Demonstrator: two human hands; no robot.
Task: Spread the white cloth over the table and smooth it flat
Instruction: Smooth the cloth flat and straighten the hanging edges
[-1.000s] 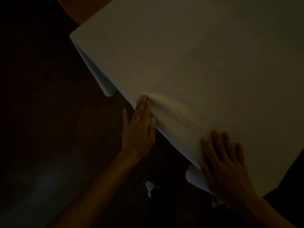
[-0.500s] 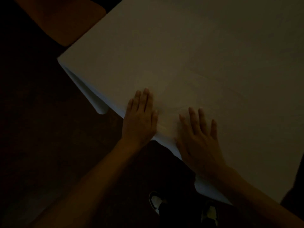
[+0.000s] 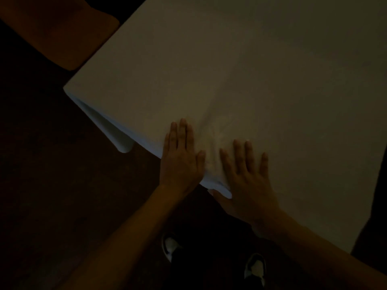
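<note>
The white cloth (image 3: 240, 80) covers the whole table top in dim light and hangs over the near edge, with a drooping corner at the left. My left hand (image 3: 181, 160) lies flat, fingers together, on the cloth at the near edge. My right hand (image 3: 248, 176) lies flat beside it, fingers spread, its palm over the edge. Between the two hands the cloth is bunched into small wrinkles, and a fold of cloth hangs down just below them. Neither hand grips anything.
A brown chair seat (image 3: 60, 32) stands off the table's far left side. Dark floor (image 3: 62, 195) lies to the left. My two shoes (image 3: 170, 246) show under my arms, close to the table's near edge.
My right hand slid left along the near edge, from the near right to beside my left hand. The left hand moved up fully onto the cloth, and wrinkles gathered between them.
</note>
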